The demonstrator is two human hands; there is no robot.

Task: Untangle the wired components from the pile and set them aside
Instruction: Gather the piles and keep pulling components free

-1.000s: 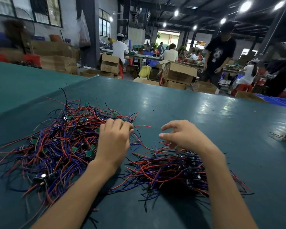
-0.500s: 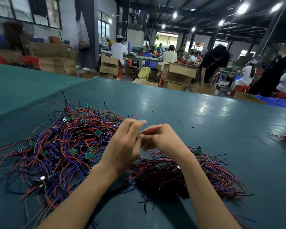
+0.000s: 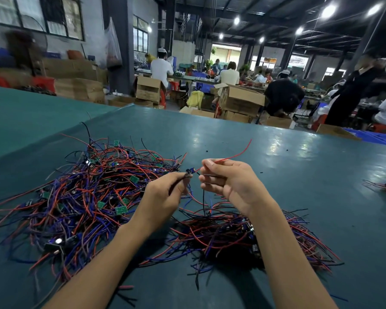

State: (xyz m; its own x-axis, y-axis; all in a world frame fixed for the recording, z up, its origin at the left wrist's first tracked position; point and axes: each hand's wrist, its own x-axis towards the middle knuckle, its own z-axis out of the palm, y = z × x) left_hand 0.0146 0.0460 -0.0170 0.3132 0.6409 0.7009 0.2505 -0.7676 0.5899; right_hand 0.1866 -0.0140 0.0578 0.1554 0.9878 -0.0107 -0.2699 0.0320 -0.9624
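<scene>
I work at a wide green table (image 3: 265, 152). On my left lies the big pile (image 3: 83, 197) of red, blue and black wires with little green boards in it, all mixed up. Near me on my right, partly under my arm, lies the small pile (image 3: 227, 237), and I think that is where the free ones go. Both of my hands are up in the air between the two piles. My left hand (image 3: 163, 201) is curled and pinches some thin wires just under one part. My right hand (image 3: 230, 181) is curled too and pinches a red wire (image 3: 234, 156), whose loose end sticks up and away to the right. A black wire (image 3: 203, 197) hangs down from between my hands toward the small pile, and I cannot tell if its end is caught there. At the top, between my fingertips, sits the little part (image 3: 189, 171), dark and round, held over the table and touching neither pile. So I think I am in the middle of freeing this one piece. Next I should pull my hands apart slowly so its wires slide out with no knot, check that the black wire hangs loose, and then lay the piece down on the small pile. The big pile is very full, so there is a lot left to do.
</scene>
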